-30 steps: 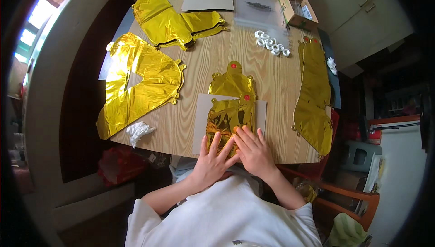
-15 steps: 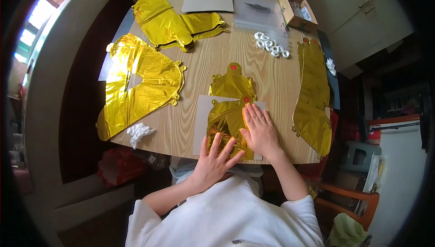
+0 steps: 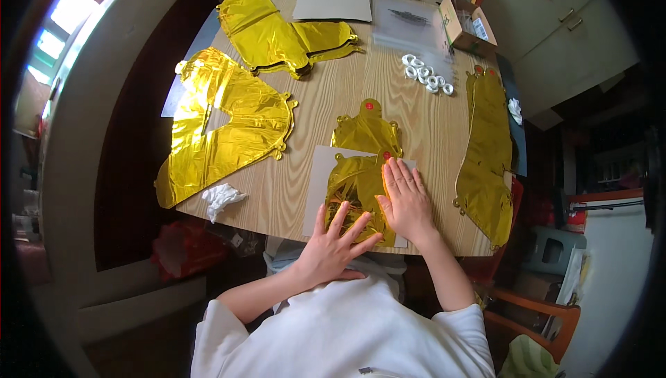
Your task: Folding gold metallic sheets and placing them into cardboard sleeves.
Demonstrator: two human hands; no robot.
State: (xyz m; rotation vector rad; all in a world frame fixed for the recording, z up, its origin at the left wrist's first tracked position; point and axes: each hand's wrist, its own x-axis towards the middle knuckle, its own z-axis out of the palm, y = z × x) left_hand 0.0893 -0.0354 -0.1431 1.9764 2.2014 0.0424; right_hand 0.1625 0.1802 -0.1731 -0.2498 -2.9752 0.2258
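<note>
A folded gold foil balloon (image 3: 352, 182) lies flat on a grey card (image 3: 318, 187) at the near edge of the table. My left hand (image 3: 333, 247) is spread over its near end, fingers apart, with the fingertips on the foil. Stretched out flat, my right hand (image 3: 408, 206) rests along the balloon's right side, its fingertips by a red round spot. Neither hand grips anything. Just beyond, partly under the card, lies another gold foil piece (image 3: 368, 130) with a red spot on its top tab.
Large flat gold foil balloons lie at left (image 3: 229, 121), far left (image 3: 277, 34) and right (image 3: 483, 149). Several white ribbon rolls (image 3: 431, 81) sit near clear plastic bags (image 3: 413, 27). At the back are grey cards (image 3: 333, 3) and an open cardboard box (image 3: 458, 27). Crumpled white tissue (image 3: 222, 199) lies near left.
The whole view has shifted, so the table's things appear slightly farther right. Both hands stay on the folded balloon with almost the same pose.
</note>
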